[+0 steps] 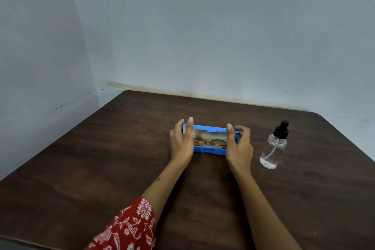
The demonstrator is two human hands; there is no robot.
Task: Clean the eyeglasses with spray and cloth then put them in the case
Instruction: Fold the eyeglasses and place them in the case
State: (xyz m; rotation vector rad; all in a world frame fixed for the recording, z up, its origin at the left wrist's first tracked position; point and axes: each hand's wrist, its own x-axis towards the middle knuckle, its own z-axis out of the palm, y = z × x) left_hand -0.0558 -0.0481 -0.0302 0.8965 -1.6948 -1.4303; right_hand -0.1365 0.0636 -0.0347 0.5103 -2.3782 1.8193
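dark wooden table (101,158) against pale blue wall (203,26)

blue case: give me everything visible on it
The blue case is a long, hard-looking box, plastic by appearance, lying flat mid-table with its lid raised at the far side and a pale lining inside. Thin-framed eyeglasses lie folded in the tray. The left hand holds its left end, the right hand its right end, thumbs up on the lid edge. A notch shows in the front wall. The spray bottle stands apart to its right.
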